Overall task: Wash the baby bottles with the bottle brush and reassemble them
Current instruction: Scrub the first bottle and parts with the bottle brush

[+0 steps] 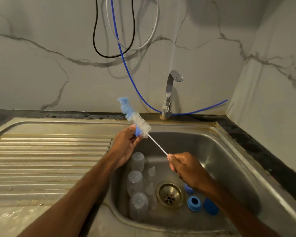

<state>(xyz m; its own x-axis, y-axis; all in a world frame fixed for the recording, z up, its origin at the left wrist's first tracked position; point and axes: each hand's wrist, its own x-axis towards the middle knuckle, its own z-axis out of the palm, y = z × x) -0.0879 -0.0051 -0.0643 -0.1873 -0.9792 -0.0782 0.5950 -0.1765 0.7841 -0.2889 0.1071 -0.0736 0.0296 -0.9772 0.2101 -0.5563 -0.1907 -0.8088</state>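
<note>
left hand (pixel 125 146) fingers pinch blue ring (pixel 137 132) mid-frame | right hand (pixel 188 170) fingers curled round bottle brush (pixel 140 122) stem, bristles against ring | clear bottles (pixel 135 181) lower centre in sink (pixel 220 151)

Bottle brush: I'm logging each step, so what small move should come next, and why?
Probably pull the bottle brush back with the right hand, scrubbing the blue ring that the left hand pinches at the bristles' base. Most of the brush head sticks out beyond the ring, and the right hand grips the wire handle's end.
</note>
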